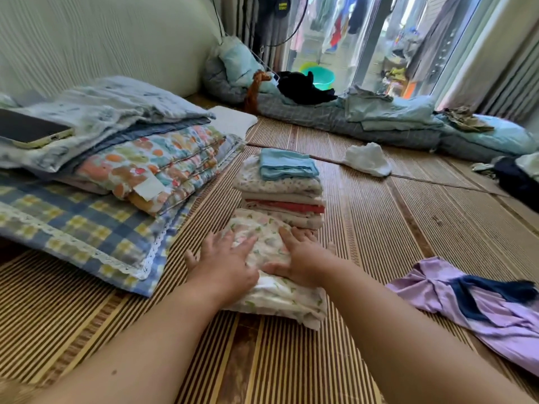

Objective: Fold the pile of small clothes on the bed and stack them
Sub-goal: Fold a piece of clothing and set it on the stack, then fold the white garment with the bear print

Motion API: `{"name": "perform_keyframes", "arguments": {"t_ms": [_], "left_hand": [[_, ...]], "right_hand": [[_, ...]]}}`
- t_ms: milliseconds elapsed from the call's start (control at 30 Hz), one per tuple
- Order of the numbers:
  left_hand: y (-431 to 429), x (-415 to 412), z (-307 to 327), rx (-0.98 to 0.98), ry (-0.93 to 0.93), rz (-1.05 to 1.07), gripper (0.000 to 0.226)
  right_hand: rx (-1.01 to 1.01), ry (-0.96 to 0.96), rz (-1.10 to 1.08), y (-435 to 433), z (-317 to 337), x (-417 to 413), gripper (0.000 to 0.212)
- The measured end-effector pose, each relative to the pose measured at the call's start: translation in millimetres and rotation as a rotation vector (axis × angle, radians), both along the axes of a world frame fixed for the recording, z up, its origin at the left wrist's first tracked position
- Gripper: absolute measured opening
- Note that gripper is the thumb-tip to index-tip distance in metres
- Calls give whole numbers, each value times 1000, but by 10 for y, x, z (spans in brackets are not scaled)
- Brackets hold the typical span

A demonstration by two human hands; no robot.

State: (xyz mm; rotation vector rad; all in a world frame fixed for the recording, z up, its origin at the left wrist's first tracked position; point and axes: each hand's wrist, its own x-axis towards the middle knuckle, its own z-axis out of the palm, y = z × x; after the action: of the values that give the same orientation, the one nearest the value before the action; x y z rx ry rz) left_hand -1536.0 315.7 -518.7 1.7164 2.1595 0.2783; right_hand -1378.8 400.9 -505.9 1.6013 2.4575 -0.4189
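Floral garment point(264, 239), small and part-folded, is laid on the bed's bamboo mat point(379, 228), centre front, just before the stack of folded clothes point(284, 196). Whether it touches the stack can't be told.

It is pressed flat by both hands. Left hand point(224, 265) is laid on its left side w/ fingers point(246, 243) straight and spread. Right hand point(302, 258) is laid on its right side, fingers straight and close together, thumb stretched along the fold. Nothing is pinched.

Handling, as judged: the fabric is thin, soft and very light, w/ no stiffness, so folds are likely to spring open unless smoothed. It isn't fragile, and little slip is expected on the ribbed mat. It is best taken at both short ends, fingers slid under and thumbs on top, so the layers are kept together for the lift onto the stack, which is topped by a pale blue piece point(287, 164).

A purple garment point(481, 304), unfolded, is seen near right. A white cloth point(368, 159) is seen further back. A checked pillow point(73, 228) is seen at left.
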Motion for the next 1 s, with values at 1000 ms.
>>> {"name": "perform_keyframes", "arguments": {"t_ms": [1000], "left_hand": [[-87, 4320, 151, 159, 188, -949, 71]], "right_hand": [[292, 212, -913, -1809, 25, 4224, 67]]}}
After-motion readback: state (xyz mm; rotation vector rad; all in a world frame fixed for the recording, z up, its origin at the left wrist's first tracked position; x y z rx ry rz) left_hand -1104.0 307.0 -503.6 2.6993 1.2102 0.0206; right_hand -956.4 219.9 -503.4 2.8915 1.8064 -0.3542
